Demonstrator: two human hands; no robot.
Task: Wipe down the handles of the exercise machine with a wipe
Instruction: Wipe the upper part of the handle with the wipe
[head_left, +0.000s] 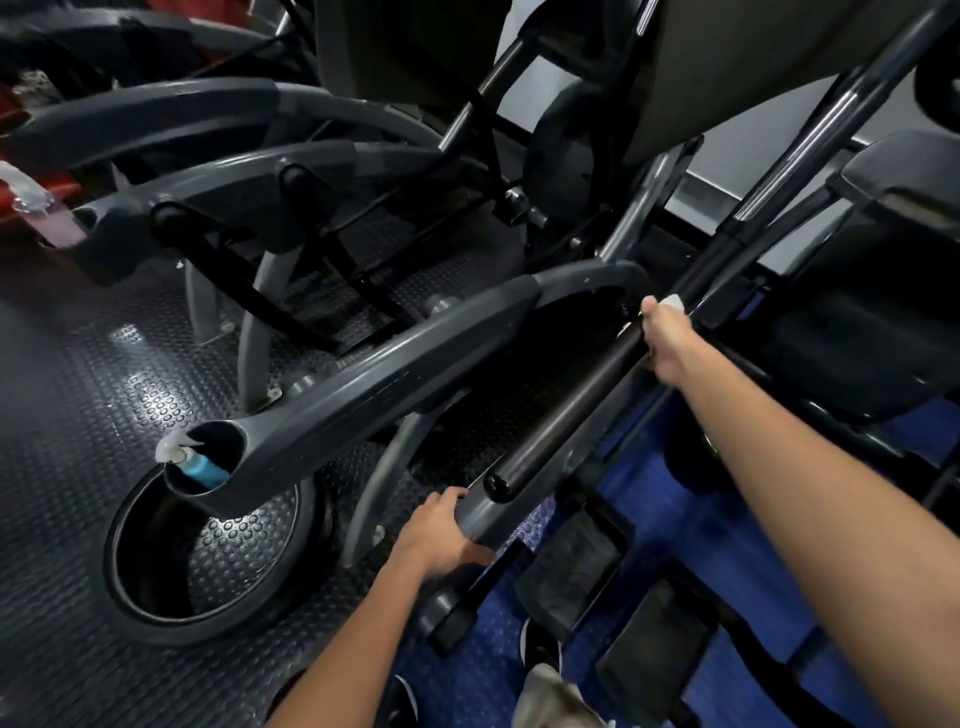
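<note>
At far left, a spray bottle (200, 464) sits in the cup holder of the neighbouring machine's grey arm (363, 374). My left hand (441, 535) is closed over the grey lower rail (485, 514), bracing it. Further right, the black handle (566, 410) runs on a long diagonal axis, its capped end pointing down-left toward me and its far end rising up-right. My right hand (670, 343) is wrapped around the upper part of this handle, fingers closed on the white wipe (674, 300), which shows just above my thumb. Risk: in my judgement, the wipe could bunch or slip out during a long stroke, leaving the lower stretch untouched. Risk: the handle may swing if my left-hand brace loosens.
</note>
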